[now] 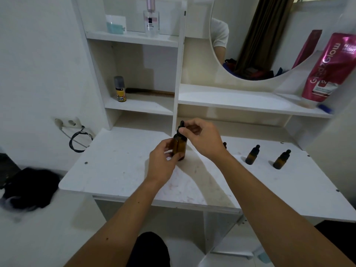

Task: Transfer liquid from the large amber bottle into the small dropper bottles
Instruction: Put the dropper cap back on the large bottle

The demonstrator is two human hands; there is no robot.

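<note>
The large amber bottle (180, 146) stands upright on the white tabletop (119, 166) near the middle. My left hand (163, 160) wraps around its body from the left. My right hand (202, 139) pinches its black dropper cap (181, 126) from the right. Two small amber dropper bottles (252, 155) (281, 160) stand capped to the right. The black tip of a third small bottle (224, 145) peeks out behind my right wrist.
A pink pouch (327, 68) and a blue item (325, 108) sit on the shelf under the round mirror (260, 35). The left shelves hold a yellow spray can (120, 89), a comb (152, 92) and a perfume bottle (151, 20). A wall socket with cable (77, 135) is at left.
</note>
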